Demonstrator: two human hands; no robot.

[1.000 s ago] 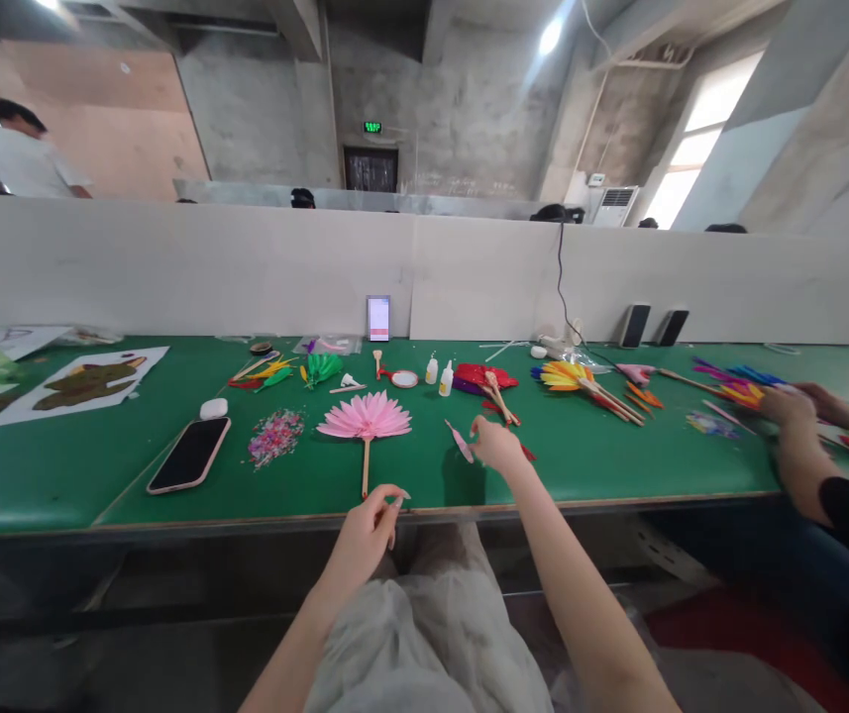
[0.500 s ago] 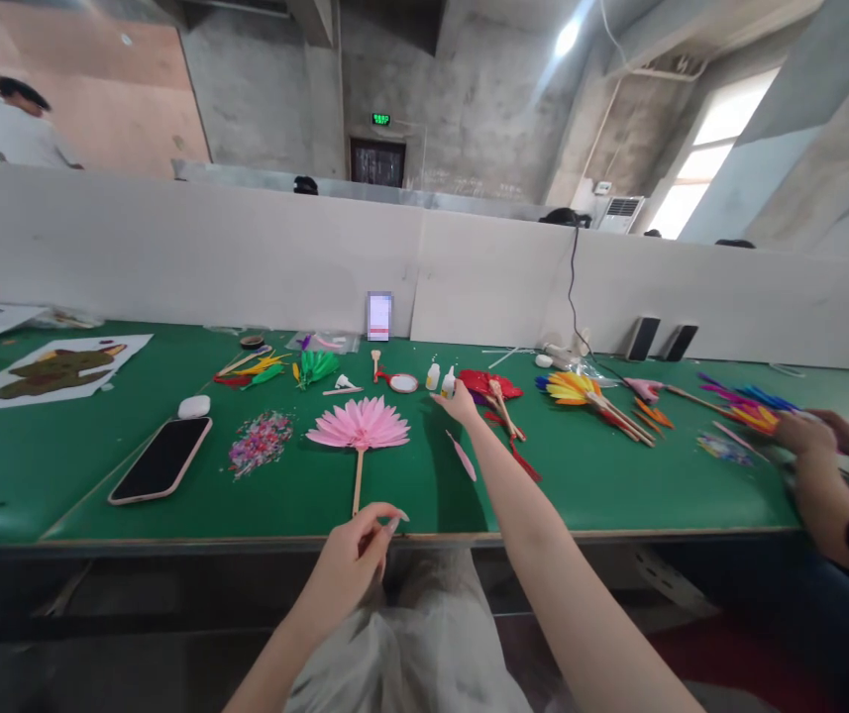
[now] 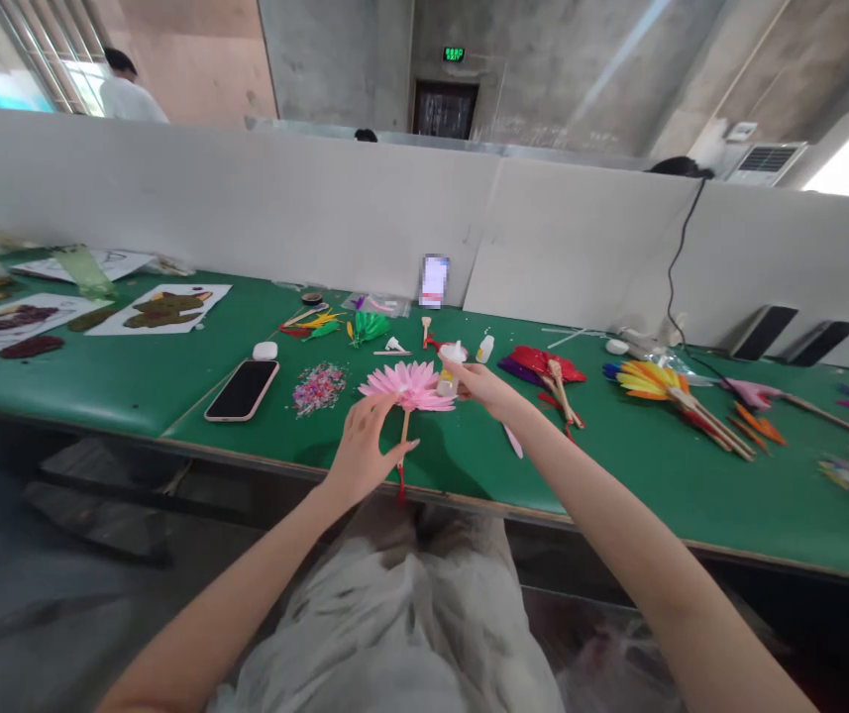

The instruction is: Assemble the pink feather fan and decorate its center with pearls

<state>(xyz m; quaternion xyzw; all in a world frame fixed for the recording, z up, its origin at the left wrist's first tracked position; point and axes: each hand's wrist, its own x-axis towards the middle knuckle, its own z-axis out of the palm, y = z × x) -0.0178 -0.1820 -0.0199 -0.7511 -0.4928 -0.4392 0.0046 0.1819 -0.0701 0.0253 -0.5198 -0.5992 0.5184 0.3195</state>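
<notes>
A pink feather fan (image 3: 415, 384) on a thin wooden stick hovers low over the green table (image 3: 617, 465). My left hand (image 3: 366, 448) is closed around that stick just below the feathers. To its right, my right hand (image 3: 484, 388) grips a small white glue bottle (image 3: 452, 356) close to the fan's right edge. A second glue bottle (image 3: 484, 348) stands on the table just behind. A loose pink feather (image 3: 513, 441) lies beside my right forearm.
A black phone (image 3: 243, 389), a white case (image 3: 265, 350) and a pile of sequins (image 3: 318, 386) lie to the left. Green feathers (image 3: 369, 327), a red fan (image 3: 541, 364) and a yellow-orange fan (image 3: 647, 379) lie further back. A white partition (image 3: 246, 208) closes off the rear.
My right hand reached to the glue bottles, took one and brought it beside the fan. My left hand moved up from the table edge onto the fan's stick. The camera swung left.
</notes>
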